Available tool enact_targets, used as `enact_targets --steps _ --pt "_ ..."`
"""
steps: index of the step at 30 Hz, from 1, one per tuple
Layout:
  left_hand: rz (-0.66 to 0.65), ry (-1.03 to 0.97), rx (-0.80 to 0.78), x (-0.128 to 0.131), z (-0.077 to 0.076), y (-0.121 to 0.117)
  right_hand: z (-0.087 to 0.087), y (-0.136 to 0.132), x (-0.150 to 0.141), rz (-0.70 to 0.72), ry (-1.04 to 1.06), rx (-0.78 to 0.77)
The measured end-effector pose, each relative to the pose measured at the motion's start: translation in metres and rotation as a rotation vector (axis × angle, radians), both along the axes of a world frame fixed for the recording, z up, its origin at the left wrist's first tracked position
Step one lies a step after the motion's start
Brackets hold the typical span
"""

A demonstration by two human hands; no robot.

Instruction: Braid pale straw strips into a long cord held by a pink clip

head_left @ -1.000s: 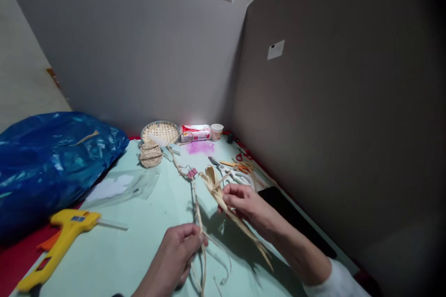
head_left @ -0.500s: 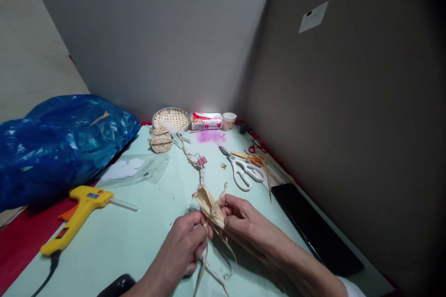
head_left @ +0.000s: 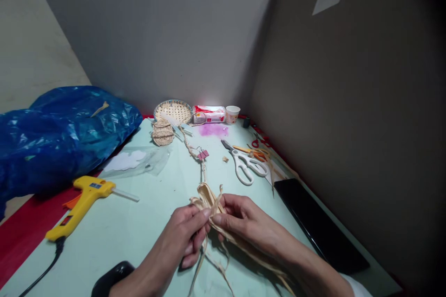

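Between my hands is a bundle of pale dried husk strips (head_left: 206, 195), its curled ends pointing away from me. My left hand (head_left: 190, 232) pinches its near left side with thumb and fingers. On the right side, my right hand (head_left: 240, 218) is closed round the strips, thumb pressed near the left thumb. Loose tails hang down towards me and under my right forearm. A thin braided cord (head_left: 190, 148) runs from the bundle up the table, with a pink binder clip (head_left: 202, 154) on it.
At the left lie a yellow glue gun (head_left: 81, 199), a plastic bag of white pieces (head_left: 135, 160) and a blue bag (head_left: 66, 134). White scissors (head_left: 244, 162) and a black flat panel (head_left: 317, 222) are at the right. Twine (head_left: 162, 132), a woven basket (head_left: 174, 110) and a paper cup (head_left: 232, 113) stand behind.
My left thumb has moved up and right onto the strips, close to my right thumb. The husk bundle has turned slightly upright. The view has shifted a little.
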State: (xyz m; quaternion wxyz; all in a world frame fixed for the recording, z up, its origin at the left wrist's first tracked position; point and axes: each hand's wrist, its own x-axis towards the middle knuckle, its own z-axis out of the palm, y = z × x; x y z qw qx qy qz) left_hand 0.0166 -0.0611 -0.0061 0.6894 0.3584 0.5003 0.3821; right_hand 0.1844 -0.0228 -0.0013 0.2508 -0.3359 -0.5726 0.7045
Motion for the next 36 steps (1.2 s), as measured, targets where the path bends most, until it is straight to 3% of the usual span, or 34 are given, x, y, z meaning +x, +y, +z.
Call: enact_targets --steps 11,18,23,27,36 --pt "0.042 -0.005 -0.029 0.0 0.003 -0.002 0.011 0.001 0.001 -0.026 0.041 -0.101" --pt "-0.008 -0.02 0.016 -0.001 0.007 -0.001 0.002 0.007 0.001 -0.147 -0.042 0.031" --pt "-0.05 0.035 0.037 0.0 0.004 0.0 0.001 0.006 0.0 -0.125 -0.029 -0.017" --pt "-0.026 0.036 0.054 -0.001 0.002 -0.001 0.004 0.005 0.003 -0.13 -0.004 -0.038" --pt "0.003 0.075 0.037 0.001 0.01 -0.002 0.006 0.005 0.001 -0.192 -0.156 0.133"
